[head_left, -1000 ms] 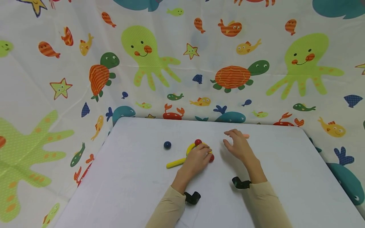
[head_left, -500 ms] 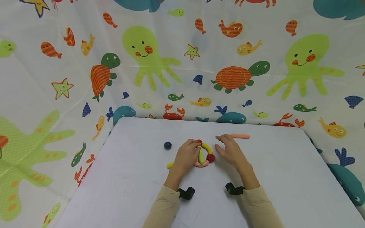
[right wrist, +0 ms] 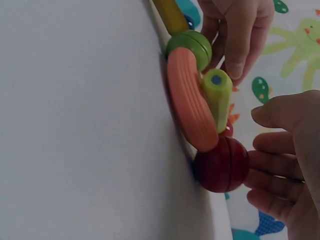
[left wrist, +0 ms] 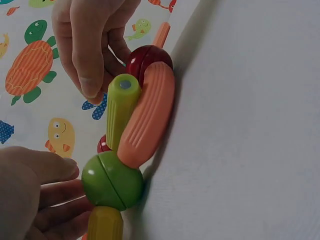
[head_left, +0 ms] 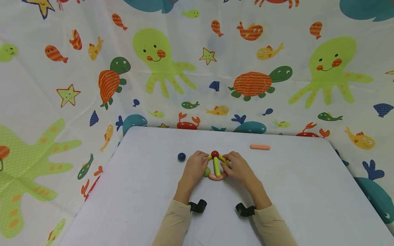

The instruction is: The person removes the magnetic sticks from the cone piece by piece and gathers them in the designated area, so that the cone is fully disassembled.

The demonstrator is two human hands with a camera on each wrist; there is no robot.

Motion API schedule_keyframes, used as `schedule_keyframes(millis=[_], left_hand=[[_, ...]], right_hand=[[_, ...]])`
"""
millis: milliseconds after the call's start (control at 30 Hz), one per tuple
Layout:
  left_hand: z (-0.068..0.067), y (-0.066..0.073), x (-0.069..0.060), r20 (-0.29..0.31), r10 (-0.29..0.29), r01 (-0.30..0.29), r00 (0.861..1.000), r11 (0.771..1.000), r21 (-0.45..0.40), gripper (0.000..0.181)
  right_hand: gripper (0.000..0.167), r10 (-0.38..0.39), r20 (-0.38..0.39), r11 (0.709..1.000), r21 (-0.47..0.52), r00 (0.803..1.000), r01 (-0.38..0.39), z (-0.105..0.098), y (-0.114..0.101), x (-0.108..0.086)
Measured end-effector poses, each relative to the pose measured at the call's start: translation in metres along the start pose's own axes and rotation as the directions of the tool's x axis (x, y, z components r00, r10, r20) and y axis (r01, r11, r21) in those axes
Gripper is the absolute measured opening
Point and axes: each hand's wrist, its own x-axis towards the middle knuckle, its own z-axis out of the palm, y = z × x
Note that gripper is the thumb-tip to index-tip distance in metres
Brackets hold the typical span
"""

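A ring of magnetic building rods and balls lies on the white table, seen in the head view. At its top is a red ball (head_left: 215,154); a salmon curved rod (head_left: 217,177) forms the near side. A lime straight rod (head_left: 217,166) slants inside. My left hand (head_left: 194,167) holds the ring's left yellow curved rod (head_left: 210,157), beside a green ball (left wrist: 113,180). My right hand (head_left: 240,167) holds the right yellow curved rod (head_left: 223,159), its fingers by another red ball (right wrist: 221,164). The hands partly hide both curved rods.
A dark blue ball (head_left: 181,156) sits left of the ring. Further back on the right lies a loose salmon straight rod (head_left: 260,147). A yellow straight rod (left wrist: 105,223) extends from the green ball. A sea-creature cloth (head_left: 197,68) hangs behind the white table (head_left: 138,191).
My left hand has shifted left from over the ring to its left side. My right hand has come in from the right to the ring's right side, uncovering the loose salmon rod.
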Motion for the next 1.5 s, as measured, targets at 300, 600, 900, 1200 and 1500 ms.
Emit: schedule_keyframes(millis=[300,600,900,1200,1500], left_hand=[[0.001,-0.002,-0.002,0.032,-0.024,0.024,0.999,1.000,-0.003,0.018],[-0.001,-0.005,-0.003,0.102,-0.036,0.034,0.994,0.999,0.016,0.020],[-0.006,-0.006,-0.002,0.111,-0.017,0.016,0.994,1.000,0.008,0.019],[-0.012,-0.001,-0.002,0.173,-0.073,0.075,0.982,0.997,-0.003,0.023],[-0.019,0.005,-0.001,0.176,-0.046,0.044,0.983,0.999,0.016,0.024]], right_hand=[[0.034,-0.042,0.019,0.999,-0.014,0.999,0.042,0.011,-0.009,-0.001],[0.034,-0.073,0.002,0.997,-0.041,0.997,0.073,0.016,-0.013,-0.001],[0.036,-0.047,0.021,0.996,-0.073,0.999,0.048,0.016,-0.012,-0.001],[0.040,0.034,0.138,0.996,-0.083,0.990,-0.023,0.006,-0.009,-0.001],[0.040,0.015,0.193,0.998,-0.066,0.981,-0.002,-0.006,0.000,-0.003]])
